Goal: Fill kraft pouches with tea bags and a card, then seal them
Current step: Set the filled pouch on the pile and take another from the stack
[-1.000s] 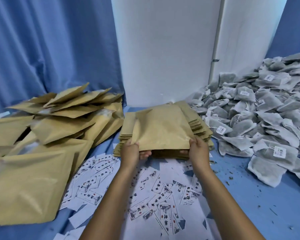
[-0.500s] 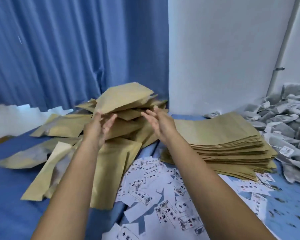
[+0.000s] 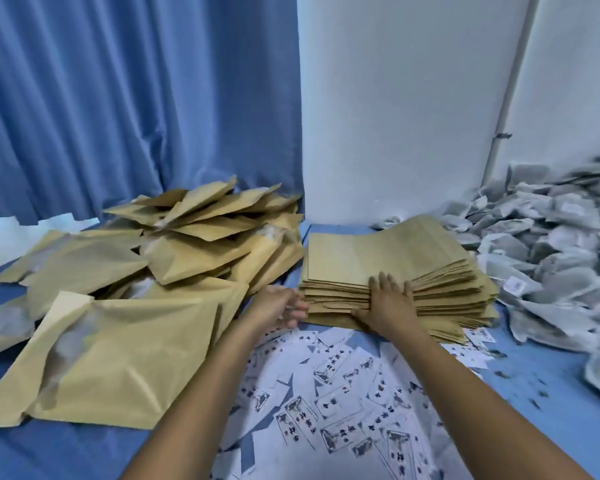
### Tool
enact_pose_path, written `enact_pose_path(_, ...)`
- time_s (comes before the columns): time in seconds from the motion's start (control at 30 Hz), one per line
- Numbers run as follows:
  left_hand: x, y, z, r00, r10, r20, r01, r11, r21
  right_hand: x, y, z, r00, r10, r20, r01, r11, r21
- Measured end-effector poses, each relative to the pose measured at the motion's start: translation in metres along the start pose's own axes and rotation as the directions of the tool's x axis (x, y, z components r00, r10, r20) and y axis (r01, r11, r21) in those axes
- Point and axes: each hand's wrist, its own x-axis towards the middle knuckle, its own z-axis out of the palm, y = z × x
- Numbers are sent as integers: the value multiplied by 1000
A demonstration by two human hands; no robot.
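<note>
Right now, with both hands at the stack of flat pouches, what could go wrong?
1. The right hand presses on the fanned front edge of the stack of empty pouches; lifting there may well take several pouches, not one.
2. The left hand is at the stack's near left corner; a push could slide the layers further askew.
3. The stack's front overlaps some loose cards; those under it may be dragged or creased.
</note>
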Motion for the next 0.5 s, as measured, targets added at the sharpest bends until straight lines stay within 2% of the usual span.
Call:
enact_pose_path(0.03, 3, 2, 14, 997, 69, -19, -69, 998, 11, -3, 9, 3, 997, -45, -59, 43, 999, -27)
enact_pose_path(0.07, 7, 2, 26, 980, 196, -36, -192, 977, 94, -7, 14, 3, 984, -107, -144, 98, 993, -66)
enact_pose_path(0.1, 11, 1, 35, 930, 366, -24, -341, 886, 315, -11, 17, 2, 960, -161, -229, 139, 985, -107)
enact_pose_path(0.13, 13, -1, 44, 840, 539, 61, -460, 650, 605, -16, 19, 0, 942, -179, -282, 152, 981, -118)
enact_pose_path(0.17, 14, -6, 54, 743, 635, 209, -514, 342, 787, -21, 22, -1, 934, -173, -313, 151, 984, -93)
enact_pose_path(0.2, 14, -12, 66, 672, 656, 343, -536, 112, 837, -27, 23, -1, 930, -165, -329, 158, 986, -48)
enact_pose_path(0.23, 13, -17, 79, 657, 629, 415, -534, -1, 846, -33, 23, -2, 923, -172, -344, 196, 980, 37)
enact_pose_path(0.33, 15, -28, 106, 714, 555, 426, -457, -91, 885, -58, 23, -8, 912, -279, -301, 375, 865, 334)
enact_pose_path(0.4, 13, -31, 108, 689, 557, 465, -447, -179, 876, -71, 36, -12, 900, -267, -346, 378, 872, 311)
enact_pose_path(0.47, 7, -32, 100, 622, 531, 575, -538, -244, 807, -73, 64, -14, 861, -22, -509, 213, 923, 319)
enact_pose_path(0.5, 3, -33, 96, 576, 516, 634, -601, -258, 756, -75, 79, -17, 848, 170, -501, 43, 922, 385)
